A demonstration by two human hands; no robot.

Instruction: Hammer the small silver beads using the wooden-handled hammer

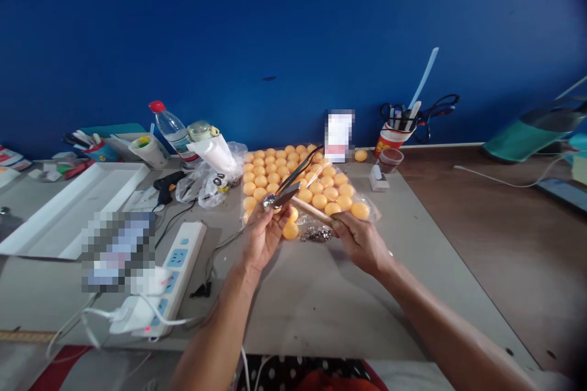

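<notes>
Just in front of the rows of orange balls (275, 168), my left hand (265, 232) is closed around a small shiny metal piece (269, 201). My right hand (362, 238) grips the handle of a wooden-handled tool (314, 211), whose dark flat head (288, 193) meets the metal piece. Dark thin strips (300, 166) rise behind the head; where they end is hidden. Two loose orange balls (290, 230) lie beside my left fingers. Between the hands sits a small heap of shiny metal bits (316, 234) on the grey table.
A white power strip (177, 275) with cables, a phone (121, 250) and a white tray (68, 214) are at the left. Behind them stand a red-capped bottle (172, 131) and a glue gun (167, 186). A red cup of tools (393, 134) stands back right.
</notes>
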